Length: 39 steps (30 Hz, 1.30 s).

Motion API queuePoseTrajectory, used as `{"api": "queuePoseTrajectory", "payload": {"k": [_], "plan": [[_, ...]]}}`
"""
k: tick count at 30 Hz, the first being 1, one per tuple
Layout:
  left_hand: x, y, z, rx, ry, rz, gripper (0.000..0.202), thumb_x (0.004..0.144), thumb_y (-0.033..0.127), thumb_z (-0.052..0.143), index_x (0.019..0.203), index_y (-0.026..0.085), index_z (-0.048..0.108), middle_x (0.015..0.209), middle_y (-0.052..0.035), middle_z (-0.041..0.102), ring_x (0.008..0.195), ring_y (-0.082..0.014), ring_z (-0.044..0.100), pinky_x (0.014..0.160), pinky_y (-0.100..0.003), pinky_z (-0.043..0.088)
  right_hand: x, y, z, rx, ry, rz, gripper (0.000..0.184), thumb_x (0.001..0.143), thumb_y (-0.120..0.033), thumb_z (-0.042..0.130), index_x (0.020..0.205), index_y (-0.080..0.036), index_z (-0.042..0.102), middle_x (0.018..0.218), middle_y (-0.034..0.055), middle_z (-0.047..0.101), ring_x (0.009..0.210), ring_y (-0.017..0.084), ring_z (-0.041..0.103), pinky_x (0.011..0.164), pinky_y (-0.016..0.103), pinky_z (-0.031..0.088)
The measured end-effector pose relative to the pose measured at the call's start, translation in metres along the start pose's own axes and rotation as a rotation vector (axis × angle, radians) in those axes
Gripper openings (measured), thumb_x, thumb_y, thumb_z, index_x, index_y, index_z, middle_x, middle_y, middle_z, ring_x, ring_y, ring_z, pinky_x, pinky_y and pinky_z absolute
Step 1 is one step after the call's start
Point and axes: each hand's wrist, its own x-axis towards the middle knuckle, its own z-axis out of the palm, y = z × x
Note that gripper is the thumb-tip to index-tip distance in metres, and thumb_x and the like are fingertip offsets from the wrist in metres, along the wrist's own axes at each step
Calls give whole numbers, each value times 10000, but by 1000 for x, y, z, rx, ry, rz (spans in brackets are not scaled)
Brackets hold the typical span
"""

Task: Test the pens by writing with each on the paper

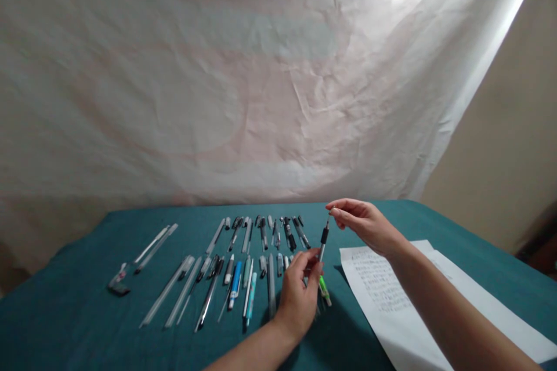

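Note:
My left hand is closed around a pen barrel, clear with a black grip section, tilted with its upper end toward the right. Out of the black grip's top sticks a thin pen refill. My right hand pinches the refill's upper end between thumb and fingertips, above the table. Just behind and below my left hand lies a bright green pen, partly hidden by that hand.
Rows of pens, caps and clear barrels lie on the green tablecloth, among them a blue pen and a teal patterned pen. Handwritten paper sheets lie under my right forearm. A pale cloth hangs behind.

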Motion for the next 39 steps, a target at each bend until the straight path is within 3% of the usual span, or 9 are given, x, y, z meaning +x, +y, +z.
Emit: {"api": "queuePoseTrajectory", "payload": {"k": [17, 26, 28, 31, 33, 36, 39], "plan": [[2, -1, 1, 22, -40, 17, 256, 864, 289, 447, 1064, 183, 567, 966, -70, 576, 885, -176, 550, 770, -285, 445, -2, 5, -7, -138, -196, 84, 345, 715, -415, 627, 915, -134, 641, 729, 25, 591, 597, 88, 481, 558, 221, 395], [1, -3, 0, -12, -23, 10, 256, 862, 293, 455, 1070, 185, 559, 1020, -80, 579, 917, -181, 559, 807, -302, 449, 0, 13, 2, -147, -138, 59, 294, 692, -429, 646, 717, -146, 571, 587, -25, 521, 530, 75, 451, 505, 209, 367], [1, -3, 0, -26, -20, 0, 259, 861, 293, 457, 1077, 189, 556, 1053, -81, 577, 946, -186, 557, 825, -308, 446, -1, 13, 4, -110, -140, 58, 299, 708, -422, 636, 809, -145, 588, 663, 0, 565, 584, 91, 496, 526, 214, 397], [2, -3, 0, -31, -16, -18, 260, 862, 294, 454, 1081, 197, 556, 1077, -80, 577, 962, -189, 557, 828, -308, 445, -3, 10, 5, -14, -168, 68, 393, 769, -431, 563, 1061, -169, 579, 947, 79, 614, 801, 152, 560, 631, 263, 464], [2, -3, 0, -24, -17, -29, 261, 862, 294, 455, 1086, 200, 551, 1059, -77, 585, 932, -184, 567, 810, -304, 448, -3, 9, 5, 31, -200, 70, 401, 798, -432, 520, 1105, -181, 582, 1055, 98, 598, 902, 182, 554, 704, 307, 477], [2, -3, 0, -19, -19, -41, 269, 861, 301, 457, 1093, 196, 542, 1016, -73, 598, 895, -181, 577, 791, -299, 450, -2, 13, 6, 21, -200, 51, 338, 782, -409, 554, 994, -163, 648, 1018, 91, 626, 873, 178, 563, 735, 316, 467], [2, -2, 1, -30, -18, -40, 271, 859, 312, 460, 1084, 187, 544, 1023, -78, 595, 904, -183, 576, 799, -299, 446, 0, 19, 9, 3, -100, 45, 244, 727, -375, 633, 802, -145, 659, 843, 55, 654, 693, 119, 554, 649, 264, 451]]}}
